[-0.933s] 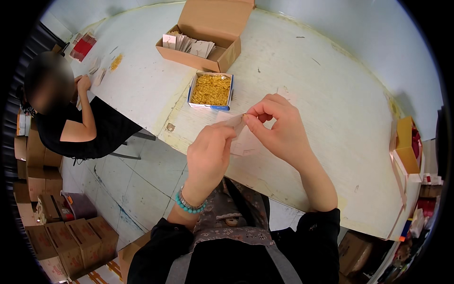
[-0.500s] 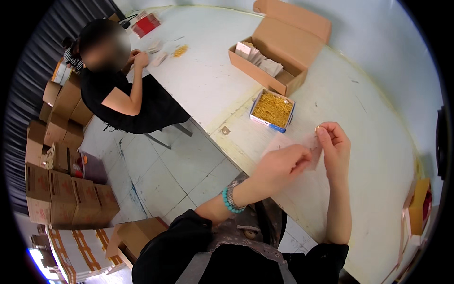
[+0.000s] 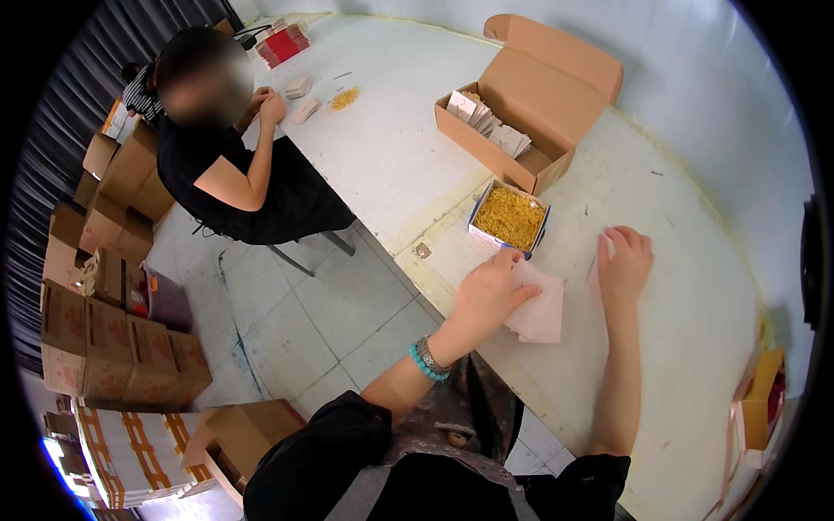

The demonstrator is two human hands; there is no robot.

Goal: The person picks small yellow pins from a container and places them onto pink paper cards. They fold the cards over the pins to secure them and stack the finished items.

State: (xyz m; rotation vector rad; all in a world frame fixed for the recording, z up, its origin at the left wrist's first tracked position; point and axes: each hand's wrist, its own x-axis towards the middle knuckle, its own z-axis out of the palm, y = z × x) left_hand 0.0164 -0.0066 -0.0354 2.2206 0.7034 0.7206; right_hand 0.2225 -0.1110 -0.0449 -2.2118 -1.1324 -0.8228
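Note:
My left hand (image 3: 488, 300), a turquoise bead bracelet on its wrist, grips a small stack of pale pink cards (image 3: 540, 306) between thumb and fingers, just above the table's near edge. Farther right, my right hand (image 3: 624, 265) has its fingers curled, and the edge of a pale card (image 3: 595, 278) shows at its left side. Whatever else lies under those fingers is hidden. Beyond my left hand stands a small blue-and-white box (image 3: 510, 217) filled with tiny gold-coloured pieces, too small to make out singly.
An open brown cardboard box (image 3: 491, 143) holding bundles of white cards stands behind the small box. Across the table at left, a person (image 3: 226, 165) in black sits near card stacks and a gold heap (image 3: 344, 98). Cartons (image 3: 104, 347) line the floor at left.
My hands have drawn apart: the left went left and now shows the card stack plainly, while the right shifted slightly right and lower. The view has also tilted a little.

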